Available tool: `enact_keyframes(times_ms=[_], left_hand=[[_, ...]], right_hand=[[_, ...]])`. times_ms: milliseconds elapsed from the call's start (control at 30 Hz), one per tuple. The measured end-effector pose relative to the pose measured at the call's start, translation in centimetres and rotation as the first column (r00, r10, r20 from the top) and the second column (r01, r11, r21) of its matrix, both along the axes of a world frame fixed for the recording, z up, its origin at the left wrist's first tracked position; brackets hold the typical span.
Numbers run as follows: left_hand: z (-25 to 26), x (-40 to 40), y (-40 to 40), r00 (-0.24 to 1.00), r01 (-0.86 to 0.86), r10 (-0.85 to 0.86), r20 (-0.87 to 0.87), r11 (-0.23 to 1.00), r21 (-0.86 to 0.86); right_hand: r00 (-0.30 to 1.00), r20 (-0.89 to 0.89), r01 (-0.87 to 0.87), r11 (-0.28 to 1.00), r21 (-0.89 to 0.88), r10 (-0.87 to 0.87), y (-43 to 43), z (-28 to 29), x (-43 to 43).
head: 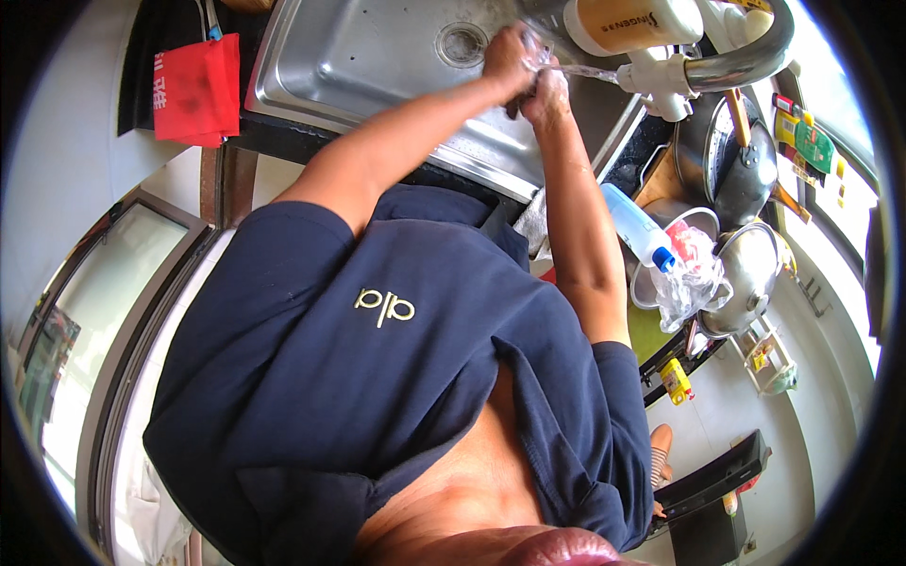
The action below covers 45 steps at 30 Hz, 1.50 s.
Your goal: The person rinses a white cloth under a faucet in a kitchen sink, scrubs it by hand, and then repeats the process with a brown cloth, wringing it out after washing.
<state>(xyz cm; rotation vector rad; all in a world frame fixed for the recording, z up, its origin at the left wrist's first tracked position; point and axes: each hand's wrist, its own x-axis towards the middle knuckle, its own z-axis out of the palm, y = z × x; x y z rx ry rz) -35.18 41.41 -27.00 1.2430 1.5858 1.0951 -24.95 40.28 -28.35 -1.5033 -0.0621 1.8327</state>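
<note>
My left hand (pixel 508 62) and my right hand (pixel 548 97) meet over the right part of a stainless steel sink (pixel 382 78). A thin stream of water (pixel 584 71) runs sideways in the picture from the white fitting on the curved metal faucet (pixel 743 67) onto the hands. Both hands look wet, and the left one is blurred. Something small and dark (pixel 517 107) shows just under them; what it is, and which hand holds it, cannot be told. The fingers largely hide one another. The sink's round drain (pixel 461 44) lies left of the hands.
A large bottle with a white cap (pixel 633 25) stands by the faucet. To the right are pans (pixel 747 173), a clear bottle with a blue cap (pixel 640 230), a plastic bag (pixel 690 283) and a metal lid (pixel 743 276). A red bag (pixel 198 92) hangs left of the sink.
</note>
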Motion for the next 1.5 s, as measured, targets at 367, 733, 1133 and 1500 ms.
enact_keyframes(times_ms=[367,733,1133,1500], left_hand=[[3.0,-0.1,-0.1,0.902,0.224,-0.331,-0.279,0.909,-0.352],[-2.6,0.5,1.1,0.940,0.264,-0.320,-0.122,0.904,-0.335],[1.1,-7.3,-0.3,0.549,0.819,-0.454,0.701,0.459,-0.344],[1.9,-0.1,-2.3,0.969,0.246,-0.210,-0.132,0.872,0.423]], right_hand=[[0.996,-0.080,0.041,0.999,0.002,-0.041,-0.9,-0.7,0.4],[0.986,-0.098,0.140,0.990,0.027,-0.137,-0.4,0.1,1.9],[0.943,-0.230,0.312,0.876,0.369,-0.239,1.7,3.7,4.0],[0.726,-0.685,0.224,0.964,0.143,-0.067,-0.6,1.4,3.5]])
